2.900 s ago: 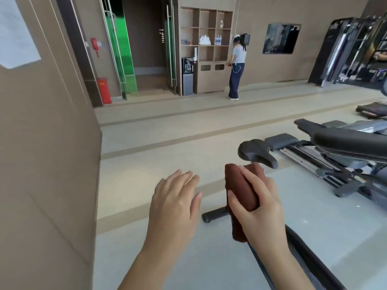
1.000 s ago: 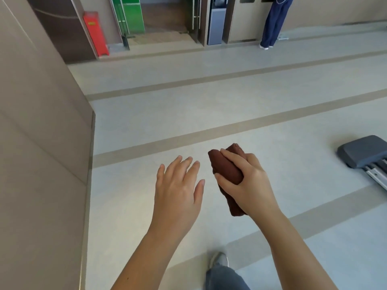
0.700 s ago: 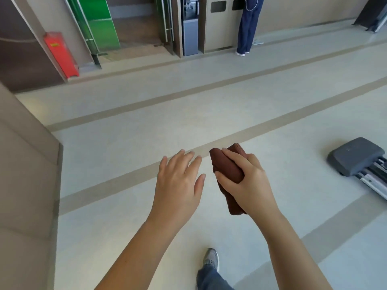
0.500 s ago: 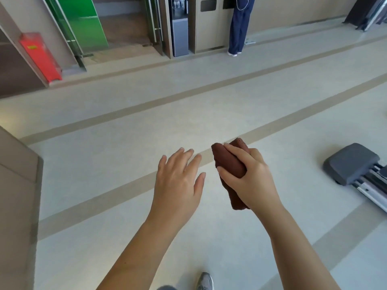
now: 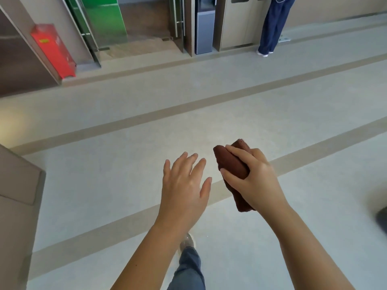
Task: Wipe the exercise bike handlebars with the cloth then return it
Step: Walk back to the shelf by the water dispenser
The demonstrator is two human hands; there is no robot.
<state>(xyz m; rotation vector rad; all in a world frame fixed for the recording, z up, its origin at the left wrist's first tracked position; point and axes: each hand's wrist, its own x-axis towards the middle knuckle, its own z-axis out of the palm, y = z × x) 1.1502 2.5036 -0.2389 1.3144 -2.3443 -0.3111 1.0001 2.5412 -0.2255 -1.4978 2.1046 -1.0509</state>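
A rolled dark brown cloth (image 5: 231, 165) is held in front of me over the pale floor, and my right hand (image 5: 252, 176) grips it with fingers and thumb wrapped around its middle. To its left my left hand (image 5: 184, 185) hovers palm down with straight, spread fingers, holding nothing and about a hand's width from the cloth. The exercise bike and its handlebars are out of view.
A brown wall corner (image 5: 18, 195) juts in at the left. Ahead stand a red cabinet (image 5: 53, 51), a green glass door (image 5: 102, 17), a grey dispenser (image 5: 204, 30) and a person's legs (image 5: 271, 26). A dark machine edge (image 5: 382, 218) shows at the right. My foot (image 5: 187, 243) steps on the floor.
The view has moved forward across the floor; the wall slid left and the grey machine part almost left the frame. Both hands keep their pose, the right still gripping the cloth.
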